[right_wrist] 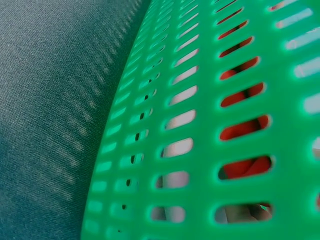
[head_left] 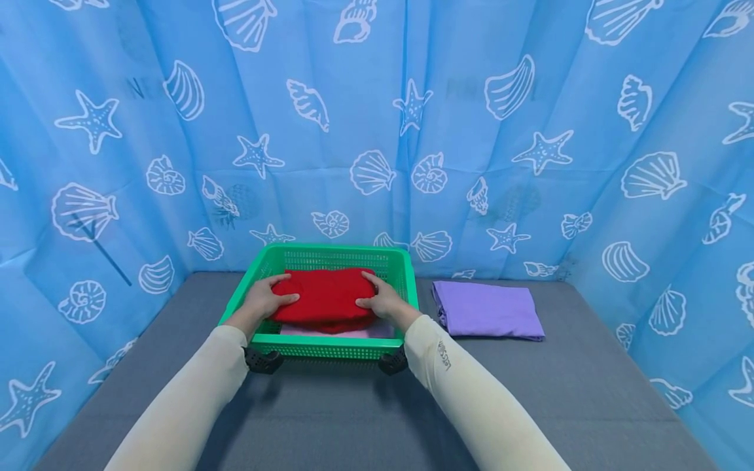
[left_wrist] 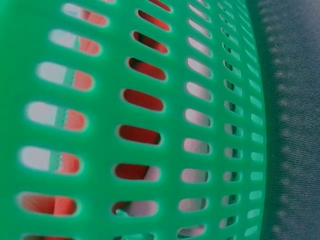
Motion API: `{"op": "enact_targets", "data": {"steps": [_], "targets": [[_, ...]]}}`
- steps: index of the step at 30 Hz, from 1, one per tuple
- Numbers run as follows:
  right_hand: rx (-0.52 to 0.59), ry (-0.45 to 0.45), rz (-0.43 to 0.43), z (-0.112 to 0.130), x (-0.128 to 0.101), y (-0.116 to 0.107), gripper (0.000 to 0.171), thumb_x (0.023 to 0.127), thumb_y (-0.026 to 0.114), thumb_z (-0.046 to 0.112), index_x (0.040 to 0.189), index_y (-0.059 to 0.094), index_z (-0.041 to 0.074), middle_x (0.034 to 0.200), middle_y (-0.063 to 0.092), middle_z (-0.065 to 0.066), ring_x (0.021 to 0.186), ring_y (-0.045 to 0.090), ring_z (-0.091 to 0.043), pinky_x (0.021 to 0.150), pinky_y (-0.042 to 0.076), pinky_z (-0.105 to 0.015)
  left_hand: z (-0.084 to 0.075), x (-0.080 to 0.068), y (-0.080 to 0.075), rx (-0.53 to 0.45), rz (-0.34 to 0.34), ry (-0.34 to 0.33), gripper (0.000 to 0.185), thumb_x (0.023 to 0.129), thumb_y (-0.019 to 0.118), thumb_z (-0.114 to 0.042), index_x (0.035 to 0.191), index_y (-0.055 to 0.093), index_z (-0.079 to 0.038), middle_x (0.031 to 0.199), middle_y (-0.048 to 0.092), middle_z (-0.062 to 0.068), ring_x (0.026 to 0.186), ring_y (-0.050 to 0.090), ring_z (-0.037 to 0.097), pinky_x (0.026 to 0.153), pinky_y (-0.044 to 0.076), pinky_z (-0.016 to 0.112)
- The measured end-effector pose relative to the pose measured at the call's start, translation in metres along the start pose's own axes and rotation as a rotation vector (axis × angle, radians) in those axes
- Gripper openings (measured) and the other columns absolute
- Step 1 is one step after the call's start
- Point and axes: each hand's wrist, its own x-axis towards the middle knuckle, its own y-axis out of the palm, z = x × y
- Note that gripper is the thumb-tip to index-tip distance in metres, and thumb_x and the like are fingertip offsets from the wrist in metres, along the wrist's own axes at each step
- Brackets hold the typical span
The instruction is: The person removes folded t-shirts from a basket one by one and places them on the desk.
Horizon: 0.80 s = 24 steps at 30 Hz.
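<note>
A folded red cloth point(head_left: 326, 297) lies in a green slotted basket point(head_left: 330, 249), on top of a pale folded cloth point(head_left: 353, 333). My left hand point(head_left: 268, 297) cups the red cloth's left end, thumb and forefinger spread over the top. My right hand point(head_left: 379, 301) holds the right end the same way. Both wrist views are filled by the basket wall point(left_wrist: 100, 125) point(right_wrist: 200, 150), and the red cloth point(left_wrist: 142, 100) point(right_wrist: 245, 127) shows through its slots. Neither wrist view shows a hand.
A folded purple cloth point(head_left: 485, 309) lies on the grey padded surface point(head_left: 353, 418) just right of the basket. A blue curtain point(head_left: 377, 131) printed with shells encloses the back and both sides. The wrist views show the grey surface point(left_wrist: 295, 125) point(right_wrist: 50, 100) beside the basket.
</note>
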Motion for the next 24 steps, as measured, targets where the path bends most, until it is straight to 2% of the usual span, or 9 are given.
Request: {"op": "enact_targets", "data": {"steps": [11,24], "targets": [[0.072,-0.002,-0.034,0.0029,-0.0012,-0.0004,0.070,0.092,0.065,0.002,0.153,0.038,0.024,0.145,0.045,-0.018,0.125,0.048,-0.034,0.094,0.053,-0.039,-0.0008,-0.0013,-0.0012,0.008,-0.041,0.014,0.066,0.095,0.066,-0.027,0.152,0.038,-0.012,0.156,0.027,0.026,0.141,0.028,0.044,0.107,0.042,0.052],[0.131,-0.017,-0.059,0.0029,0.0004,-0.0014,0.071,0.092,0.065,0.001,0.153,0.037,0.024,0.145,0.047,-0.018,0.119,0.054,-0.032,0.090,0.054,-0.036,0.0002,-0.0011,-0.0033,-0.057,-0.061,0.043,0.066,0.096,0.065,-0.026,0.154,0.036,-0.015,0.157,0.027,0.024,0.142,0.027,0.043,0.104,0.044,0.051]]}}
